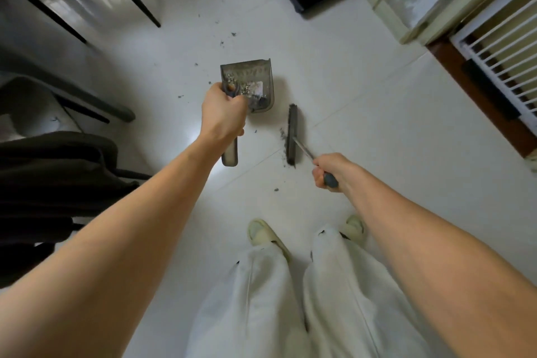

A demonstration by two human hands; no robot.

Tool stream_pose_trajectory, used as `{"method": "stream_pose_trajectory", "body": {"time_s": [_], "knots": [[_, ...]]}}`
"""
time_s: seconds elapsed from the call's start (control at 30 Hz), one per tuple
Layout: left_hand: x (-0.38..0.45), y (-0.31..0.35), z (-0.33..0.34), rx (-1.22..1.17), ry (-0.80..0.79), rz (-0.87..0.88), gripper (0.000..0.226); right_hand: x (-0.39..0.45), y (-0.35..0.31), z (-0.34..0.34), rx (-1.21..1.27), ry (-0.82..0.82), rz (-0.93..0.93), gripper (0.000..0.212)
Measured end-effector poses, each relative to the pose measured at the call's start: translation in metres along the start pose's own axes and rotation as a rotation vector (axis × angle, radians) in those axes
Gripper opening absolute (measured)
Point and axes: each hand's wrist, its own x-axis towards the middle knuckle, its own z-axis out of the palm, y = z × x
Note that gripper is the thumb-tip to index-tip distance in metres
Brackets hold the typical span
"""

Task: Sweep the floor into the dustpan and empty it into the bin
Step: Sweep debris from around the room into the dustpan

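My left hand [223, 113] grips the dustpan [250, 87] by its handle. The pan sits in front of me, and inside it I see grey dust and small bits. My right hand [328, 171] grips the brush [292, 136] handle. The brush head sits on the floor [363, 125] just right of the pan, with a line of dust [282, 136] beside it. More specks lie past the pan. I can't see a bin.
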Motion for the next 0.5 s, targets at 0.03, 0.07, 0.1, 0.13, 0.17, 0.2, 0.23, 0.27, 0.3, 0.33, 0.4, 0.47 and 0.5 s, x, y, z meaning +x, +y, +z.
{"method": "stream_pose_trajectory", "body": {"time_s": [0.03, 0.07, 0.1, 0.13, 0.17, 0.2, 0.23, 0.27, 0.3, 0.33, 0.4, 0.47, 0.5], "knots": [[0.001, -0.001, -0.005, 0.009, -0.016, 0.010, 0.019, -0.007, 0.004, -0.002, 0.008, 0.018, -0.017, 0.029], [0.002, -0.002, -0.007, 0.010, -0.020, 0.011, 0.019, -0.011, 0.008, -0.005, -0.002, 0.032, -0.041, 0.027], [0.002, -0.002, -0.009, 0.014, -0.028, 0.012, 0.018, -0.018, 0.015, -0.011, -0.009, 0.050, -0.062, 0.026], [0.001, -0.001, -0.011, 0.019, -0.041, 0.019, 0.018, -0.023, 0.024, -0.015, -0.003, 0.071, -0.077, 0.024], [0.000, 0.000, -0.011, 0.023, -0.048, 0.029, 0.019, -0.029, 0.032, -0.021, -0.026, 0.096, -0.088, 0.024], [-0.001, 0.001, -0.010, 0.026, -0.052, 0.036, 0.019, -0.031, 0.041, -0.027, -0.060, 0.121, -0.093, 0.025], [-0.004, 0.003, -0.009, 0.032, -0.060, 0.049, 0.019, -0.036, 0.052, -0.033, -0.090, 0.157, -0.098, 0.027], [-0.005, 0.005, -0.008, 0.035, -0.061, 0.053, 0.018, -0.037, 0.060, -0.038, -0.113, 0.180, -0.101, 0.028], [-0.009, 0.005, -0.007, 0.038, -0.063, 0.061, 0.018, -0.039, 0.071, -0.043, -0.129, 0.198, -0.099, 0.029], [-0.012, 0.006, -0.005, 0.036, -0.068, 0.062, 0.017, -0.041, 0.082, -0.049, -0.132, 0.215, -0.093, 0.030], [-0.021, 0.003, -0.003, 0.021, -0.069, 0.061, 0.017, -0.047, 0.107, -0.056, -0.149, 0.241, -0.079, 0.030], [-0.030, -0.004, -0.002, 0.008, -0.072, 0.058, 0.018, -0.047, 0.136, -0.060, -0.165, 0.241, -0.051, 0.030], [-0.034, -0.008, -0.001, 0.004, -0.075, 0.059, 0.018, -0.046, 0.150, -0.059, -0.165, 0.231, -0.024, 0.030]]}}
